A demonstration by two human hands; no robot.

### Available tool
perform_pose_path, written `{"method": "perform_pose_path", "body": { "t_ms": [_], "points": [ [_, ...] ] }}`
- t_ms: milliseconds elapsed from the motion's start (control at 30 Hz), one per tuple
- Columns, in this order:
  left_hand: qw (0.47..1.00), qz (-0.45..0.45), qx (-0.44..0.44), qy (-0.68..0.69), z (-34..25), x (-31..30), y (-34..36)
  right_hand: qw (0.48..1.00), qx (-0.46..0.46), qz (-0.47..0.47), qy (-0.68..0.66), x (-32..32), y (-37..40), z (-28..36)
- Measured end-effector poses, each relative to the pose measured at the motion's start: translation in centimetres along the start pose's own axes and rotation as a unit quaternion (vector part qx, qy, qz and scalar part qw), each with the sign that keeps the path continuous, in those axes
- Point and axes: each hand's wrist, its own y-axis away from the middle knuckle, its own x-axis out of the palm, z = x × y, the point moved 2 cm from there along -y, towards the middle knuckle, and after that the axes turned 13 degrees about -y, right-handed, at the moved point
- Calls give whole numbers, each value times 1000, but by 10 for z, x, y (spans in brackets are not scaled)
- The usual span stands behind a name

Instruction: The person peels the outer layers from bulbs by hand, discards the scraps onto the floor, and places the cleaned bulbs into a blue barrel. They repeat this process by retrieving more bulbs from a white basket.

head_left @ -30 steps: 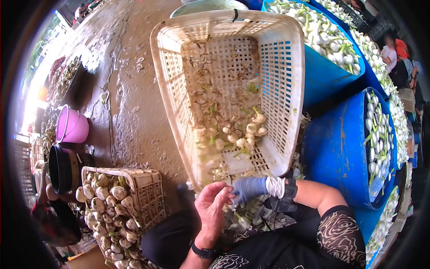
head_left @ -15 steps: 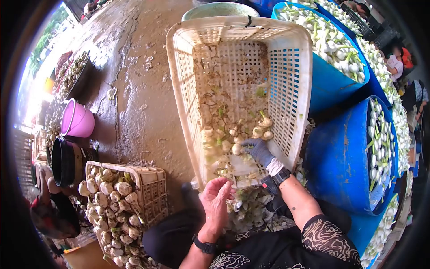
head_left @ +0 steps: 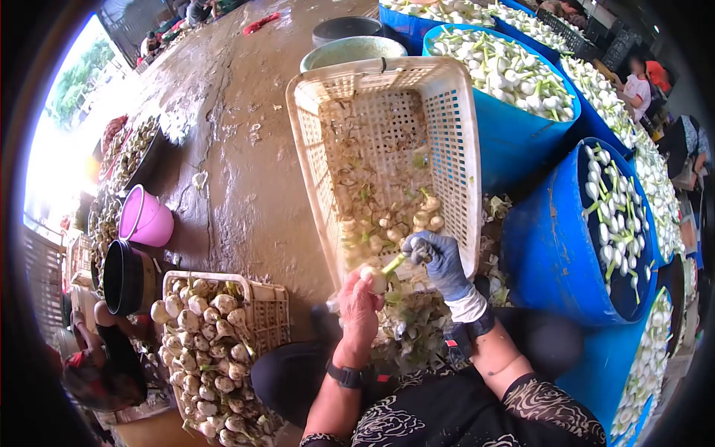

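Note:
My bare left hand [head_left: 360, 313] is closed on a white garlic bulb [head_left: 375, 280] with a green stem. The stem slants up to the right, to the curled fingers of my right hand [head_left: 441, 264], which wears a grey glove. That hand grips the stem's end, as far as its fingers show. Both hands are over the near end of a white plastic basket [head_left: 471, 164], tilted in front of me. Inside it lie several cream bulbs [head_left: 428, 216] among wet skins and root scraps.
On my left stands a crate [head_left: 269, 309] heaped with unpeeled bulbs [head_left: 205, 350], near a pink bucket [head_left: 149, 220] and a black bucket [head_left: 123, 279]. Blue drums [head_left: 547, 246] of white bulbs line the right. Other people [head_left: 637, 93] sit at the edges. The floor [head_left: 238, 171] is wet.
My right hand has drawn back from the bulbs in the basket towards my left hand. A garlic bulb is now between the two hands. The view has shifted slightly.

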Motion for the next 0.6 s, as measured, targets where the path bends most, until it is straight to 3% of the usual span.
{"method": "perform_pose_path", "body": {
  "t_ms": [33,133,167,233,267,433,533,600],
  "points": [
    [1000,5,2,-1,-1,1,2,999,40,4,-14,-5,7,-5],
    [987,17,111,-111,-1,3,5,995,32,81,45,-1,28,-21],
    [988,21,111,-109,6,3,5,997,47,59,6,9,33,-13],
    [948,17,200,-247,13,6,9,995,86,27,50,17,37,-14],
    [920,18,206,-333,11,8,11,999,14,-20,49,26,37,-20],
    [937,6,220,-271,27,-1,6,997,31,-49,54,30,42,-24],
    [959,29,201,-197,23,3,10,992,-26,-20,125,21,46,-32],
    [986,18,114,-121,14,5,13,947,-173,33,268,18,50,-34]
  ]
}}
